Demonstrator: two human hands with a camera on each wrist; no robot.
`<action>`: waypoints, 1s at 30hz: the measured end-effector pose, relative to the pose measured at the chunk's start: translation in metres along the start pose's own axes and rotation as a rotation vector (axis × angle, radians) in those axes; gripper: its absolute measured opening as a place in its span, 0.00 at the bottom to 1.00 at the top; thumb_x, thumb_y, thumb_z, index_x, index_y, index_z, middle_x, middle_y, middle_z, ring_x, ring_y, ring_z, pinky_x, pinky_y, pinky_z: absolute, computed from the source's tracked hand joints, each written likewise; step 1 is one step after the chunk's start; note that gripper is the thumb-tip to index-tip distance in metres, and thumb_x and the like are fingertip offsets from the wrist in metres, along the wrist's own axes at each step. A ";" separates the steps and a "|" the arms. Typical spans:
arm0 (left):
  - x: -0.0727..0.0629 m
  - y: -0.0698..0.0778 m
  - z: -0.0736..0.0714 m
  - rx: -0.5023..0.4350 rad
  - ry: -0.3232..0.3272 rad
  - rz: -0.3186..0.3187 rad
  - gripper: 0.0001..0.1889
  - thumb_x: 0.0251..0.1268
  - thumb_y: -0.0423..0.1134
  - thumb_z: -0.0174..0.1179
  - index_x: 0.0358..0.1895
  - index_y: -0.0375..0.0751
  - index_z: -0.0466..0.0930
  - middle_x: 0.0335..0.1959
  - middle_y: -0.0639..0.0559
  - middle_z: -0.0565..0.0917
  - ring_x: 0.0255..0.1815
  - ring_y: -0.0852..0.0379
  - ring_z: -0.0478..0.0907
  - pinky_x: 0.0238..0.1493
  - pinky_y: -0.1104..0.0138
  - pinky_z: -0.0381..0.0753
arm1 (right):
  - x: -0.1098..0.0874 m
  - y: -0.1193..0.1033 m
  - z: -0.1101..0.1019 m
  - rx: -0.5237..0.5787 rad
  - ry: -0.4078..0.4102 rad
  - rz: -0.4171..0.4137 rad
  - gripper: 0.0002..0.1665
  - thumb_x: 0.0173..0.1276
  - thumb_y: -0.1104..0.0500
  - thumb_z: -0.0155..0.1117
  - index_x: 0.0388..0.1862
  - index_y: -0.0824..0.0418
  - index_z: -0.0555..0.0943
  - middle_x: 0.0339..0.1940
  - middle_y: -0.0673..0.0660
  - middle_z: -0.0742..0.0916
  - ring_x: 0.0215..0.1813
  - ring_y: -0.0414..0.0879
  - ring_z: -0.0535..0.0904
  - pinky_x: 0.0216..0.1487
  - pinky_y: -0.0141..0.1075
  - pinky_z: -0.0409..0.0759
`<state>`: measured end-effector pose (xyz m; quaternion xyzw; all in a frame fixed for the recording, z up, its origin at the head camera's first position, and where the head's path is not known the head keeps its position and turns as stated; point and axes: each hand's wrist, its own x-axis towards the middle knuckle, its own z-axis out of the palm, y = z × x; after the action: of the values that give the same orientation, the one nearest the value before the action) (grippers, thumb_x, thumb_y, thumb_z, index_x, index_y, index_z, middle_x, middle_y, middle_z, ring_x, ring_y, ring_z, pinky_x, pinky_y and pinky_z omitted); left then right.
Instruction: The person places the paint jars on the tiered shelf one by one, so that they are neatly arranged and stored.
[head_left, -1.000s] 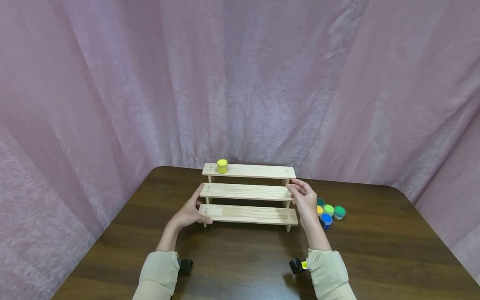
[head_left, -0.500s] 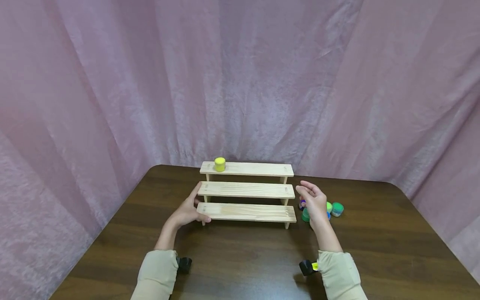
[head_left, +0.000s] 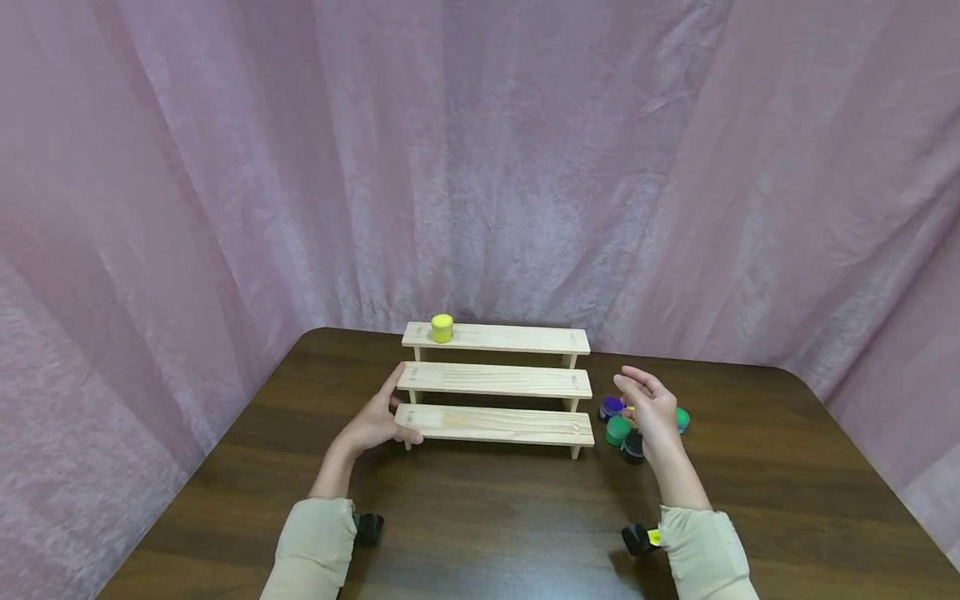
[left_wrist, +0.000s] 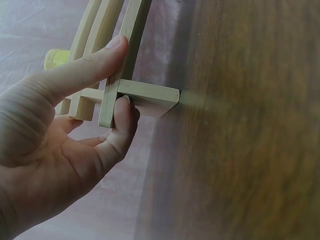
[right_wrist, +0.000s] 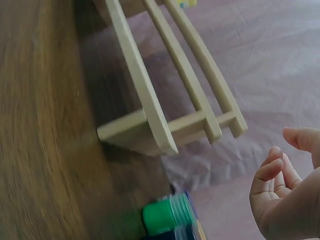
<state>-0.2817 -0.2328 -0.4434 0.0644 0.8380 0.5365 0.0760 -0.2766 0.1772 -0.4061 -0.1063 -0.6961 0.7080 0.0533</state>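
Observation:
A three-tier wooden stand [head_left: 495,380] sits on the table. My left hand [head_left: 375,423] grips its left end; in the left wrist view the thumb [left_wrist: 95,67] lies on the lowest board and curled fingers are beneath. A yellow paint jar [head_left: 442,328] stands at the left of the top tier. To the right of the stand, my right hand [head_left: 651,410] hovers with nothing in it, fingers loosely bent and thumb apart. Below and around it are a purple jar [head_left: 611,407], a green jar [head_left: 617,430], a black jar [head_left: 633,448] and another green jar [head_left: 682,419]; the hand hides others partly.
The brown wooden table [head_left: 480,533] extends on all sides of the stand. Behind its back edge hangs a pink curtain [head_left: 480,167]. Dark wrist cameras show at both sleeves.
My right hand has moved right, from the stand's right end to over the jars, uncovering the purple, green and black ones. My left hand stays on the stand.

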 end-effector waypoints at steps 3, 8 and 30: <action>-0.001 0.000 0.001 0.003 0.003 -0.001 0.68 0.40 0.26 0.76 0.80 0.53 0.34 0.41 0.35 0.72 0.30 0.54 0.76 0.31 0.66 0.78 | 0.000 0.000 -0.007 -0.014 0.003 0.005 0.13 0.69 0.50 0.64 0.50 0.48 0.75 0.29 0.31 0.82 0.33 0.31 0.75 0.37 0.26 0.76; -0.001 -0.001 0.001 -0.005 -0.003 -0.003 0.68 0.40 0.26 0.76 0.80 0.53 0.34 0.41 0.36 0.72 0.30 0.54 0.76 0.33 0.66 0.78 | 0.003 0.001 -0.021 -0.049 0.006 0.015 0.11 0.70 0.49 0.62 0.49 0.46 0.76 0.29 0.29 0.83 0.35 0.31 0.75 0.39 0.26 0.76; -0.002 -0.003 0.004 -0.033 -0.020 0.017 0.67 0.42 0.26 0.75 0.80 0.56 0.33 0.42 0.34 0.70 0.21 0.55 0.78 0.30 0.64 0.79 | 0.009 0.036 -0.074 -0.202 -0.065 -0.021 0.04 0.69 0.47 0.62 0.40 0.35 0.78 0.32 0.29 0.82 0.37 0.28 0.79 0.41 0.23 0.80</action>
<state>-0.2795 -0.2312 -0.4478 0.0756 0.8276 0.5503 0.0811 -0.2658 0.2503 -0.4429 -0.0807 -0.7665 0.6366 0.0273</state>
